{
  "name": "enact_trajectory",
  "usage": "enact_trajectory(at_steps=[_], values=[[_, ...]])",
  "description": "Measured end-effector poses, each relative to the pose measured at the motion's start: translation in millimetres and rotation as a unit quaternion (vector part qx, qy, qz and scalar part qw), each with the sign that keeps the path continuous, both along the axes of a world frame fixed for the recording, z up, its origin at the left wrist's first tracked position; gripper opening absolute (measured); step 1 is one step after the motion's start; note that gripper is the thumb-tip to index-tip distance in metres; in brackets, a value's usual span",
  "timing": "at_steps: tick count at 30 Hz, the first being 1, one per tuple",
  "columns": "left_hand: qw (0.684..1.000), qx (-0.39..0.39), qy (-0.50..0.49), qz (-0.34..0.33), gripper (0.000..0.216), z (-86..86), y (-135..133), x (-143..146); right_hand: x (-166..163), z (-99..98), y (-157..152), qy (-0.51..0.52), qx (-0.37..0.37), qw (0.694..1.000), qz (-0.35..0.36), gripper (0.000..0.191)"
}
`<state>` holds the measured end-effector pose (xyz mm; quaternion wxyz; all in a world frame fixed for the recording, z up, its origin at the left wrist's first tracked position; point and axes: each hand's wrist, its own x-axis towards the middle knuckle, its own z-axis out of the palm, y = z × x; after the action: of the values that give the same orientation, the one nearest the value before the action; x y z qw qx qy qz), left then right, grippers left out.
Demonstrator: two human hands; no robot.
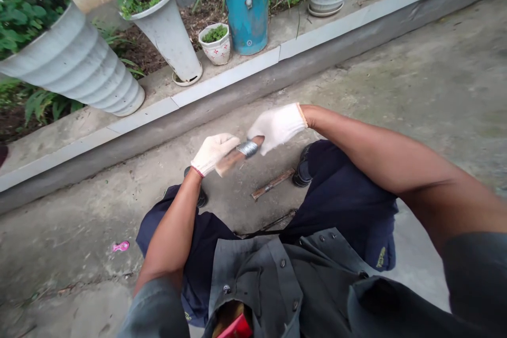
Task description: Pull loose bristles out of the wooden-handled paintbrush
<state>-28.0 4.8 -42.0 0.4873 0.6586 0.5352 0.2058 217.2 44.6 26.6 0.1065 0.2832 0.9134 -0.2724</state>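
Note:
Both hands wear white knitted gloves. My left hand is closed around a short wooden stick, its thumb pointing along the wood. Silver wire is wound in a tight band near the stick's far end, where a brown wooden tip shows. Beside that tip my right hand is curled, fingers bent and slightly blurred. What lies inside its fingers is hidden. The stick is held tilted above the concrete, between my knees.
A narrow wooden strip lies on the concrete by my shoe. A small pink object is on the ground at left. Ahead runs a low tiled kerb bearing a blue pot and several pale planters, including a ridged one.

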Motion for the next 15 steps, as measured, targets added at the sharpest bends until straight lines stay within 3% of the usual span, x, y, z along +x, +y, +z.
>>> enact_trajectory(at_steps=[4,9,12,15], values=[[0.998,-0.037,-0.058,0.001,0.040,-11.6,-6.7,11.2,-3.3,7.2,6.7,0.020,0.117,0.981,-0.152,0.033],[0.997,-0.060,-0.030,-0.025,0.031,-12.8,-19.9,28.3,-4.5,-6.9,26.8,-0.064,0.181,0.941,-0.280,0.033],[0.996,-0.072,-0.006,-0.052,0.028,-9.8,-25.0,35.0,-1.2,-17.8,34.4,-0.111,0.197,0.927,-0.299,0.031],[0.996,-0.072,0.014,-0.052,0.029,-5.4,-22.8,33.7,0.0,-28.2,32.8,-0.165,0.215,0.933,-0.238,0.029]])
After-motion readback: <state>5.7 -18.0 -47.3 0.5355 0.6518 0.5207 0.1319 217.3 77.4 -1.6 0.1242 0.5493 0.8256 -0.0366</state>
